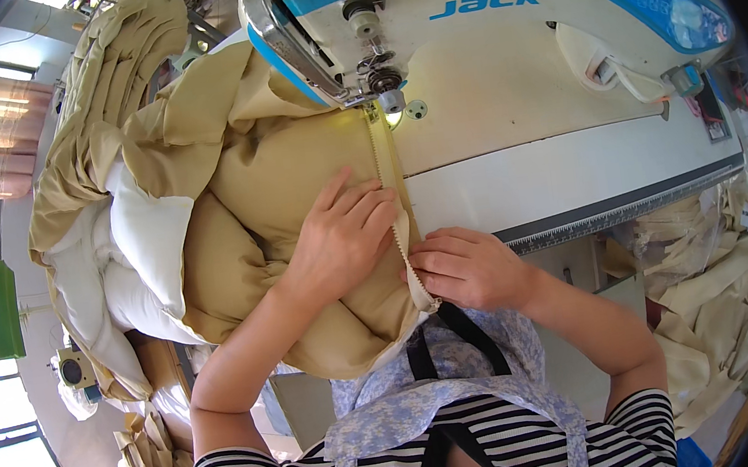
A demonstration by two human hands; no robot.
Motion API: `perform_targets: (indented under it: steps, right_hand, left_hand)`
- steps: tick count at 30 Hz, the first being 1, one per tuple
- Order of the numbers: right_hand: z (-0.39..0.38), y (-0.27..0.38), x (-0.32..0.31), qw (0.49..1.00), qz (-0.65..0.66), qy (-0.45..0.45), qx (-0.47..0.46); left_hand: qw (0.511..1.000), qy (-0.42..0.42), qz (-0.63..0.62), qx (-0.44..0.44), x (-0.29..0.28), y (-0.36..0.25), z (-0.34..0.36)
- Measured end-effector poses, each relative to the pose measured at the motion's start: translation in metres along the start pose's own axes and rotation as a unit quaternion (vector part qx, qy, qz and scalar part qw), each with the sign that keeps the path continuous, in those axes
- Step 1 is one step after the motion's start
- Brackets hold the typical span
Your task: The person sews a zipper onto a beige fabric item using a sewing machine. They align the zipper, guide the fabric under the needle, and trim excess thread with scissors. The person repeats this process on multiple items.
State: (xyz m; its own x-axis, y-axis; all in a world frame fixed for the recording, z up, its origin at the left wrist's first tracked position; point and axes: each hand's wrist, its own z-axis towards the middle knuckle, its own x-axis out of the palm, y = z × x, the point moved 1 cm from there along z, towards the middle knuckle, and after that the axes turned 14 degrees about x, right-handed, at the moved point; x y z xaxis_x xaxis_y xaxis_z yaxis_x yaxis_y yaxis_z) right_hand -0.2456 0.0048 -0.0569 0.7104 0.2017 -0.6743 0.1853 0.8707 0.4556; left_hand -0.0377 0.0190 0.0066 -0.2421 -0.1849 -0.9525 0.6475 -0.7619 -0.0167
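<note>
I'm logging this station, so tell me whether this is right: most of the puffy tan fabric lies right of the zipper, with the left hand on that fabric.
Not right: the head view shows most of the puffy tan fabric left of the zipper. The left hand is indeed on that fabric.

A white sewing table [553, 169] spreads ahead of the right hand [472, 268], a dark ruler strip [623, 207] along its near edge. On it, beyond both hands, stands a white-and-blue sewing machine [462, 41]; tan padded fabric [291, 164] lies under and left of the left hand [338, 243].
</note>
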Motion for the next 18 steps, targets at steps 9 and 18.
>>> perform_targets:
  steps: [9,18]
  right_hand:
    - [0.001,0.001,-0.003,1.0,0.009,0.016,0.001]
    - [0.012,0.006,-0.007,0.999,-0.008,0.026,0.027]
  left_hand:
    - [1.0,-0.003,-0.021,0.007,-0.001,0.005,0.008]
    - [1.0,0.001,0.001,0.025,0.006,0.012,0.002]
